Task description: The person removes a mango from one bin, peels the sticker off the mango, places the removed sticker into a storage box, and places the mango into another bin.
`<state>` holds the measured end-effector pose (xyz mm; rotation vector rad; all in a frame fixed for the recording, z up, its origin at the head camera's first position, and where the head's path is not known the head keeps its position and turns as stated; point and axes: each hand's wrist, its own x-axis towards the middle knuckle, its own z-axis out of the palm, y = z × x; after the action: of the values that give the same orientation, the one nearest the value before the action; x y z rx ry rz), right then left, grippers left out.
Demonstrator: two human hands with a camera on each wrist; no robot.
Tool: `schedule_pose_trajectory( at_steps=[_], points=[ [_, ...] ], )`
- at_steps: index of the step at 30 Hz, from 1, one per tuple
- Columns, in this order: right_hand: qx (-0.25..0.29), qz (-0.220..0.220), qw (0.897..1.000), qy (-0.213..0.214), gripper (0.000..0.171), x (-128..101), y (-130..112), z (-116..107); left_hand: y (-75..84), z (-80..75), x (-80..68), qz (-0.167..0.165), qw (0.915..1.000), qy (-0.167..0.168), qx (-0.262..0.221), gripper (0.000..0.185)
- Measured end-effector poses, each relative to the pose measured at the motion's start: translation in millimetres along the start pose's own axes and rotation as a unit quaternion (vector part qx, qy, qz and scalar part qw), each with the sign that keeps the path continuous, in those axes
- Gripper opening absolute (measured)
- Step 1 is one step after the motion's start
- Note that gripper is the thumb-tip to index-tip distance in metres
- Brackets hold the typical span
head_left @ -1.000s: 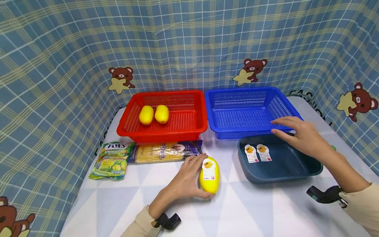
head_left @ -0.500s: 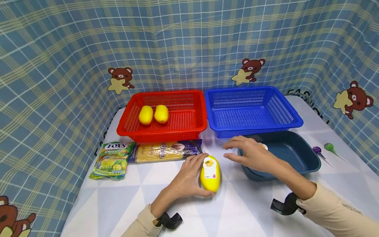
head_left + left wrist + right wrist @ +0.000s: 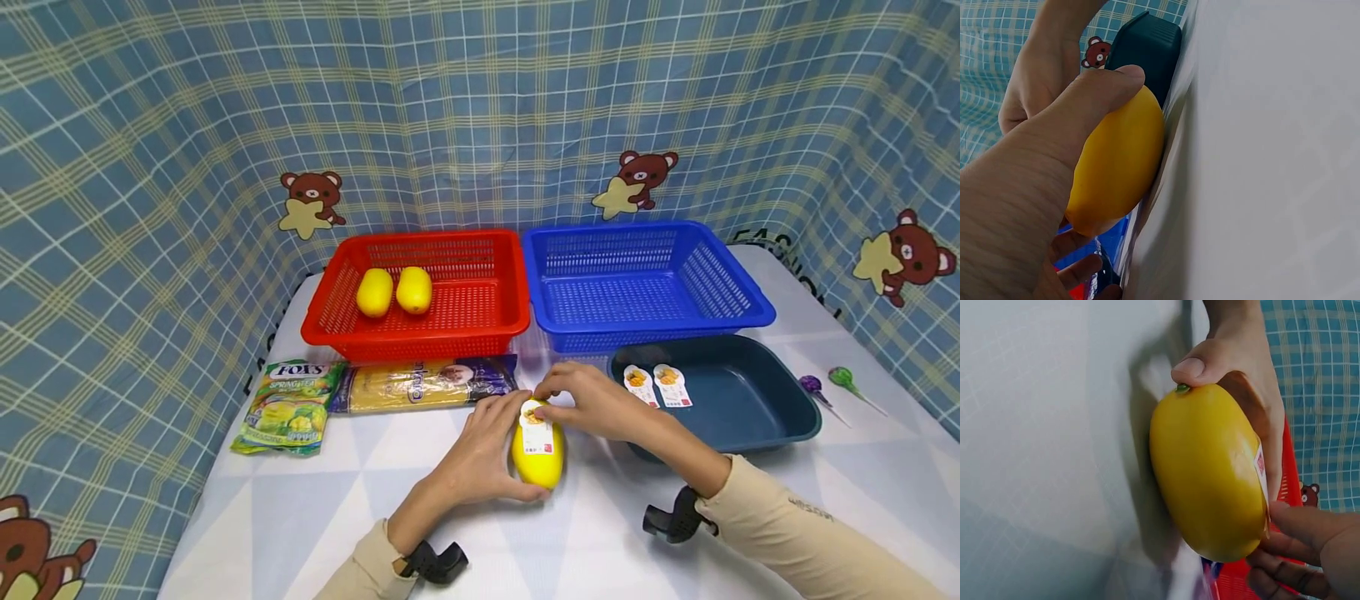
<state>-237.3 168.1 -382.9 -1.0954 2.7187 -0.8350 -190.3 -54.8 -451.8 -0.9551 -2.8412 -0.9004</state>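
Observation:
A yellow mango (image 3: pixel 538 473) with a white label (image 3: pixel 537 440) lies on the table in front of the person. My left hand (image 3: pixel 480 454) grips it from the left, thumb at the near end (image 3: pixel 1190 370) and fingers round the far end. From the right, my right hand (image 3: pixel 596 404) reaches over the mango's far end and pinches the top of the label, its thumb on the printed fruit picture. In the right wrist view the label's edge (image 3: pixel 1262 472) runs down to that thumb. Two similar labels (image 3: pixel 671 386) stick to the dark teal tub (image 3: pixel 738 417) beside the right hand.
Behind stand a red basket (image 3: pixel 480 296) with two unlabelled mangoes (image 3: pixel 414 290) and a blue basket (image 3: pixel 607 300). A candy bag (image 3: pixel 291 407) and a pasta packet (image 3: pixel 427 385) lie at left. Two lollipops (image 3: pixel 842 379) lie right of the tub.
My right hand has come from over the tub leftward to the mango and now touches its label. The left hand has kept its grip on the mango.

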Motion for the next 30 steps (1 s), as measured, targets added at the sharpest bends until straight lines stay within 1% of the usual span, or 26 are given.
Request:
schedule_pose_trajectory(
  at_steps=[4, 6, 10, 15, 18, 21, 26, 30],
  points=[
    [0.019, 0.0, 1.0, 0.014, 0.008, 3, 0, 1, 0.2, -0.1, 0.7, 0.002, 1.0, 0.001, 0.006, 0.126],
    [0.036, -0.002, 0.999, 0.018, 0.005, 2, -1, -2, 1.7, -0.5, 1.9, 0.003, 1.0, 0.002, 0.009, 0.126],
    [0.077, -0.006, 0.997, 0.014, 0.005, -1, -5, -11, 3.6, -1.3, 3.2, 0.002, 1.0, 0.002, 0.008, 0.126],
    [0.124, 0.003, 0.992, -0.008, 0.005, -9, -11, -27, 3.6, -0.5, 1.4, -0.007, 0.9999, -0.004, 0.007, 0.125],
    [0.138, 0.024, 0.99, -0.014, 0.005, -15, -13, -40, 3.7, 0.0, 0.4, -0.011, 0.9999, -0.006, 0.006, 0.125],
    [0.142, 0.053, 0.988, -0.018, 0.007, -23, -12, -59, 3.8, 0.4, 0.2, -0.009, 0.9999, -0.006, 0.006, 0.124],
    [0.13, 0.1, 0.986, -0.03, 0.008, -38, -3, -92, 3.4, -0.1, 1.8, -0.006, 1.0, -0.004, 0.005, 0.124],
    [0.115, 0.12, 0.986, -0.034, 0.008, -51, 11, -111, 2.3, -1.2, 2.2, -0.008, 1.0, -0.003, 0.002, 0.124]
  ],
)
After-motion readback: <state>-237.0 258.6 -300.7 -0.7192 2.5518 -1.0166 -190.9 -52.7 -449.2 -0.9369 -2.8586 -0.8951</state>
